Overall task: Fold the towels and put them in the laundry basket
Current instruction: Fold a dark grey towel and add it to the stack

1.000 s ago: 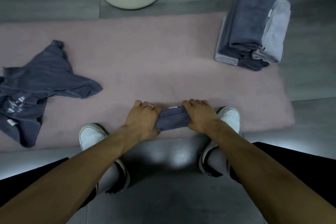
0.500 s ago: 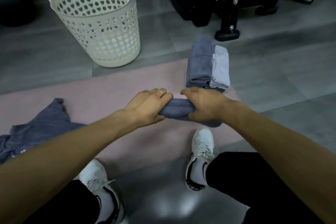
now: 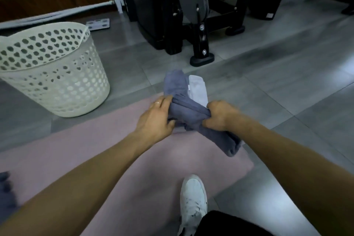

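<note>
A folded blue-grey towel (image 3: 193, 115) hangs in the air between my two hands, above the far end of the pink mat (image 3: 118, 151). My left hand (image 3: 156, 119) holds its left end, and my right hand (image 3: 218, 115) grips its right part, with the loose end drooping below. Behind it a stack of folded towels (image 3: 183, 86), dark blue and pale grey, lies at the mat's far edge. The white perforated laundry basket (image 3: 51, 74) stands on the floor to the left, away from both hands.
Black exercise equipment (image 3: 199, 25) stands on the grey tiles beyond the stack. A dark crumpled garment (image 3: 6, 191) shows at the mat's left edge. My white shoe (image 3: 193, 201) rests at the mat's near right corner.
Both hands have lifted the folded towel off the mat and carried it forward toward the stack. The camera has tilted up, so the basket and equipment now show.
</note>
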Available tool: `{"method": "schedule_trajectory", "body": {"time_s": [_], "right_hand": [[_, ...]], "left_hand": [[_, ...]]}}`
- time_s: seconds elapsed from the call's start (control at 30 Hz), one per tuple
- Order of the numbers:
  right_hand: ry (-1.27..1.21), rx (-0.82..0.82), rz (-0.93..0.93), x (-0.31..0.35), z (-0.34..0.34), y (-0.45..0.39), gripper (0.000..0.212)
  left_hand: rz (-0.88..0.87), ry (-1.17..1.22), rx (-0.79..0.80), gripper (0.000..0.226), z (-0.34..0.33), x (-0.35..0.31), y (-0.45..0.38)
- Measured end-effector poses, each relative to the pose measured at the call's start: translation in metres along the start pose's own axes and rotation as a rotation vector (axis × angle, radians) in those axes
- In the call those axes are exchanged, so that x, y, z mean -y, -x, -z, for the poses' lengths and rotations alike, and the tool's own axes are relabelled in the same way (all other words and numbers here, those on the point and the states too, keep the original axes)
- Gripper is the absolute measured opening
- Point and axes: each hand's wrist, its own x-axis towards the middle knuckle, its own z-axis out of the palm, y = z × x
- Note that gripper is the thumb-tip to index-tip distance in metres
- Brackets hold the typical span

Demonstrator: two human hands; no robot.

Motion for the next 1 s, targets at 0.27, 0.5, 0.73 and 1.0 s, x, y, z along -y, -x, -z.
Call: {"method": "schedule_trajectory", "body": {"time_s": [0.27,0.5,0.73,1.0], "right_hand": [[-0.399,-0.329,-0.274,-0.044,-0.015,-0.115,0.041],[-0.268,-0.429,-0.358,-0.040,-0.017,-0.180,0.044],[-0.176,-0.159,-0.133,-0.006,-0.062,-0.228,0.063],[-0.343,-0.316,-0.045,-0.054,-0.077,-0.231,0.043]], "left_hand": [[-0.029,-0.010,0.123,0.047,-0.075,0.039,-0.127],[0.026,-0.125,0.286,0.085,-0.123,0.061,-0.206],[0.060,-0.059,0.357,0.088,-0.139,0.058,-0.212],[0.062,0.080,0.355,0.083,-0.134,0.083,-0.203]]}}
